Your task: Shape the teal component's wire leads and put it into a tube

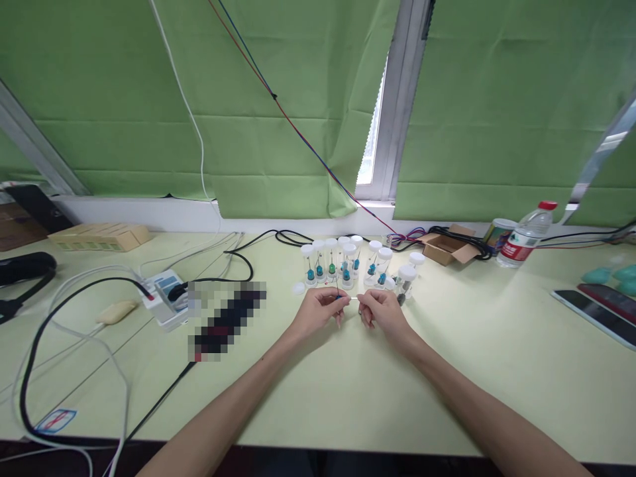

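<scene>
Left hand (317, 310): pinching a small blue piece (338, 297), dark stem up, just in front of the jars (332, 255)
Right hand (385, 311): fingertips pinching a thin white stick (354, 299) between the hands
Jars: white lids, blue pieces inside, one green
Bottle (532, 224): red label, white and green mark, lettering too small to read
Sticker (56, 420): red mark, blue outline

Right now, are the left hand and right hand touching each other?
Apart: the head view shows a gap between the left hand and right hand, with a thin white piece and tabletop visible there.
</scene>
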Motion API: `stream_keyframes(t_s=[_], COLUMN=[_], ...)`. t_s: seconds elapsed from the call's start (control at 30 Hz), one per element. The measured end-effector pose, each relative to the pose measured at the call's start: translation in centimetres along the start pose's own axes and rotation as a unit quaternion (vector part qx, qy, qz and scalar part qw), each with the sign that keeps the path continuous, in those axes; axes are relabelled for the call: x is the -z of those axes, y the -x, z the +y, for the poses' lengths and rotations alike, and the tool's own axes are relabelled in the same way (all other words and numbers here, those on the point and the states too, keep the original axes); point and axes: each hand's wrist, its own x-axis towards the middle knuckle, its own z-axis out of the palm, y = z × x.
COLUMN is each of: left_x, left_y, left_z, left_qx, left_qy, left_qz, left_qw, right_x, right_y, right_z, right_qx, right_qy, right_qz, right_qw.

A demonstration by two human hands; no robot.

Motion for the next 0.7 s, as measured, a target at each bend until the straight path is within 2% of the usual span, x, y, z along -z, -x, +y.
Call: stream_keyframes(t_s=[0.2,0.4,0.57,0.7], left_x=[0.23,0.28,0.28,0.3], left_y=[-0.14,-0.13,-0.08,-0.03], left_z=[-0.26,0.4,0.5,0.39], left_qx=[0.009,0.036,0.042,0.041], left_qy=[0.023,0.068,0.118,0.119], left_qz=[0.004,0.021,0.021,0.013], left_qw=[1.0,0.997,0.992,0.992], right_x=[-0.17,-0.15,-0.01,-0.02], right_y=[0.3,0.4,0.63,0.8], right_z=[-0.13,-0.46,-0.56,-0.55], right_qx=[0.018,0.077,0.133,0.148], right_qy=[0.018,0.01,0.042,0.06], right_qz=[0.006,0.008,-0.007,-0.003], right_qw=[1.0,0.997,0.99,0.987])
